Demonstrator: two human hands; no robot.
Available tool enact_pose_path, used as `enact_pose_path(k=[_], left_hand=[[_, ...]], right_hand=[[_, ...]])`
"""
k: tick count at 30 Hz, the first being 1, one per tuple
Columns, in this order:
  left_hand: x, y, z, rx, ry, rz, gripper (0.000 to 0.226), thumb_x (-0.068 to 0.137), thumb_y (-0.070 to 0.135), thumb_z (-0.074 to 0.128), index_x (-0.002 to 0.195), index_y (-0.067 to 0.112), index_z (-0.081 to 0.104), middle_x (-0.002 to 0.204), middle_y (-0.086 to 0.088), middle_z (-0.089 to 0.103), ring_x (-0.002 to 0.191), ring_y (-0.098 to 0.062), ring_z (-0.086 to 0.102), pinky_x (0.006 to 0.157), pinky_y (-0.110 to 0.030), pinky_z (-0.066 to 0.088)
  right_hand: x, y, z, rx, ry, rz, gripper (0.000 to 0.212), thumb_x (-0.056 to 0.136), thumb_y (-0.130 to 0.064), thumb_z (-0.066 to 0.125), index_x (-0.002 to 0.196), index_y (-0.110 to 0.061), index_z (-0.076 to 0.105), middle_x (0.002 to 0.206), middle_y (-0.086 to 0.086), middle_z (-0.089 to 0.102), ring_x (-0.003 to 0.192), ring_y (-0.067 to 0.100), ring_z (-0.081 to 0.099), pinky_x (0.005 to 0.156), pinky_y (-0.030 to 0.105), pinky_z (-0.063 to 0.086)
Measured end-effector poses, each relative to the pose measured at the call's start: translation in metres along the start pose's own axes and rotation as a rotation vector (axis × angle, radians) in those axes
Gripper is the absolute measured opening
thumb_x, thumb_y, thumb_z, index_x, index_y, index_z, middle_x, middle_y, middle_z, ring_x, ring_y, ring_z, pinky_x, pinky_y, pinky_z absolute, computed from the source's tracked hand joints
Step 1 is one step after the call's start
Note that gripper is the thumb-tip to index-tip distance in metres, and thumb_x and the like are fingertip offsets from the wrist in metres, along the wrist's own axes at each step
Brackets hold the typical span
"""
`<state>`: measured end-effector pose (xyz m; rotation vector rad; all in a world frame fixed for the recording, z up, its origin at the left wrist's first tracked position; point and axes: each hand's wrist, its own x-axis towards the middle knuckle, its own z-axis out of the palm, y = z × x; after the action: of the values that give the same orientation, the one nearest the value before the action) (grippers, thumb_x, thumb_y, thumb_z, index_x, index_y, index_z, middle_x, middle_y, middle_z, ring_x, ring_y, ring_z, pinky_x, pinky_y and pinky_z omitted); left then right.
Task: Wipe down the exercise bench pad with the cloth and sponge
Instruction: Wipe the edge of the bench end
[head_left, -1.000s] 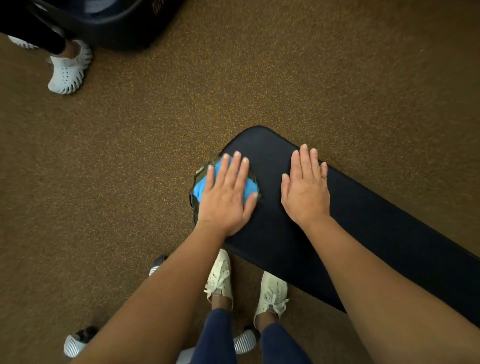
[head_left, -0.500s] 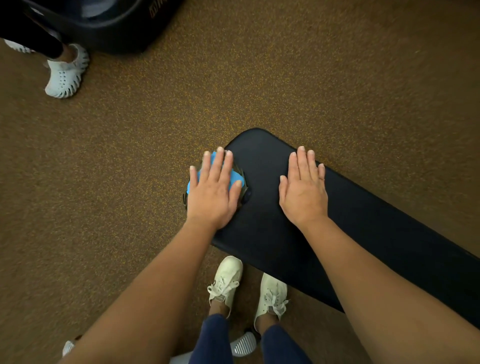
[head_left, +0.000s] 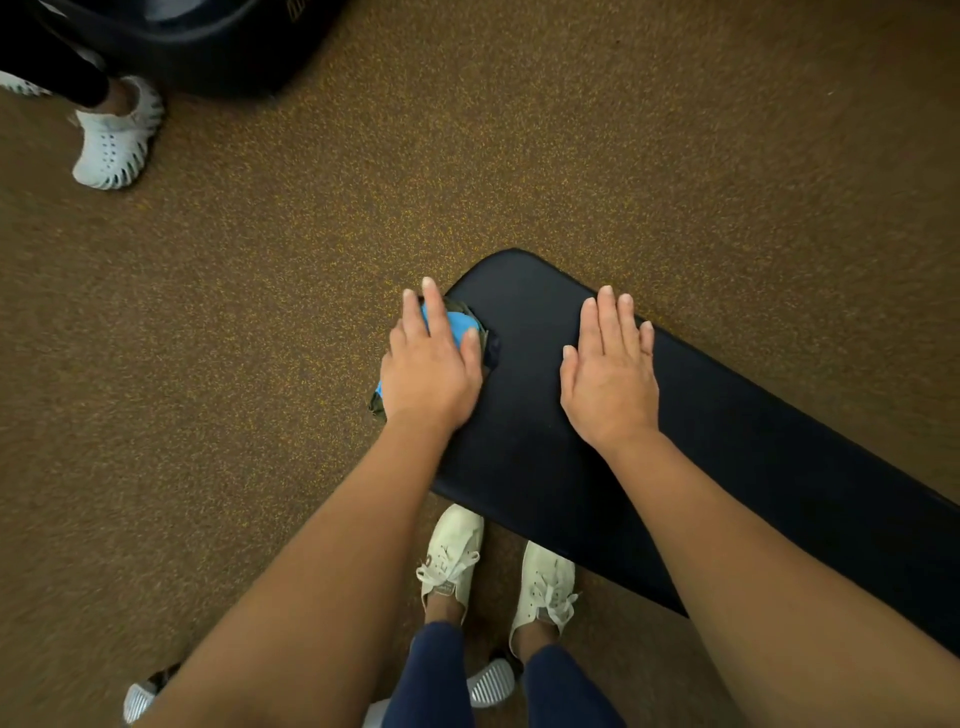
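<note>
A long black bench pad runs from the centre to the lower right. At its left edge my left hand presses flat on a blue sponge wrapped in a dark green cloth; the bundle overhangs the pad's side and is mostly hidden under my palm. My right hand lies flat on the pad's top, fingers straight and together, holding nothing.
Brown speckled carpet surrounds the bench. My feet in cream sneakers stand beside the pad's near edge. Another person's white perforated shoe and a dark bulky object are at the upper left. Bench feet show below.
My left hand has slid the sponge and cloth leftward from the pad's top over to its left edge. My right hand has stayed put.
</note>
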<state>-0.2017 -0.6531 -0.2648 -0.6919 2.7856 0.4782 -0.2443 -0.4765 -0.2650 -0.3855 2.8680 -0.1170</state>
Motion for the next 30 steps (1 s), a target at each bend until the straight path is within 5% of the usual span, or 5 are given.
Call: enact_pose_path(k=[4, 12, 17, 22, 30], left_hand=[[-0.027, -0.009, 0.002, -0.003, 0.065, -0.066, 0.070, 0.096, 0.051, 0.022, 0.151, 0.008, 0.012, 0.140, -0.019, 0.039, 0.116, -0.037, 0.045, 0.090, -0.049, 0.043], [-0.052, -0.006, 0.007, -0.033, 0.045, -0.277, 0.068, 0.096, 0.045, 0.022, 0.149, 0.003, 0.015, 0.141, -0.019, 0.038, 0.116, -0.037, 0.042, 0.090, -0.050, 0.040], [-0.007, 0.010, 0.001, 0.086, 0.065, 0.016, 0.065, 0.098, 0.044, 0.027, 0.150, 0.006, 0.016, 0.148, -0.016, 0.033, 0.125, -0.036, 0.039, 0.097, -0.049, 0.037], [-0.038, -0.010, 0.012, 0.186, 0.093, 0.244, 0.063, 0.099, 0.041, 0.027, 0.150, 0.005, 0.020, 0.157, -0.019, 0.018, 0.144, -0.038, 0.015, 0.115, -0.050, 0.021], [-0.064, -0.005, 0.021, 0.225, 0.038, 0.267, 0.065, 0.098, 0.044, 0.023, 0.150, 0.009, 0.007, 0.160, -0.014, 0.006, 0.147, -0.033, -0.003, 0.117, -0.051, 0.011]], right_hand=[[-0.001, -0.001, -0.003, -0.001, -0.017, 0.009, 0.058, 0.101, -0.033, 0.023, 0.152, -0.009, 0.009, 0.161, 0.010, 0.002, 0.148, 0.025, -0.004, 0.118, 0.042, -0.003], [0.000, -0.003, -0.005, -0.001, -0.039, 0.027, 0.059, 0.102, -0.033, 0.022, 0.152, -0.010, 0.005, 0.161, 0.010, -0.002, 0.148, 0.024, -0.007, 0.118, 0.041, -0.005], [-0.001, -0.003, -0.003, 0.012, -0.018, 0.020, 0.058, 0.101, -0.032, 0.025, 0.152, -0.008, 0.009, 0.161, 0.011, 0.002, 0.148, 0.025, -0.004, 0.118, 0.042, -0.002], [-0.001, -0.003, -0.002, 0.013, -0.014, 0.015, 0.058, 0.101, -0.032, 0.026, 0.152, -0.008, 0.012, 0.161, 0.011, 0.006, 0.148, 0.026, -0.001, 0.118, 0.043, 0.000], [-0.001, 0.000, -0.005, 0.010, -0.045, 0.005, 0.058, 0.101, -0.034, 0.021, 0.152, -0.010, 0.006, 0.161, 0.008, 0.000, 0.148, 0.024, -0.006, 0.118, 0.041, -0.004]])
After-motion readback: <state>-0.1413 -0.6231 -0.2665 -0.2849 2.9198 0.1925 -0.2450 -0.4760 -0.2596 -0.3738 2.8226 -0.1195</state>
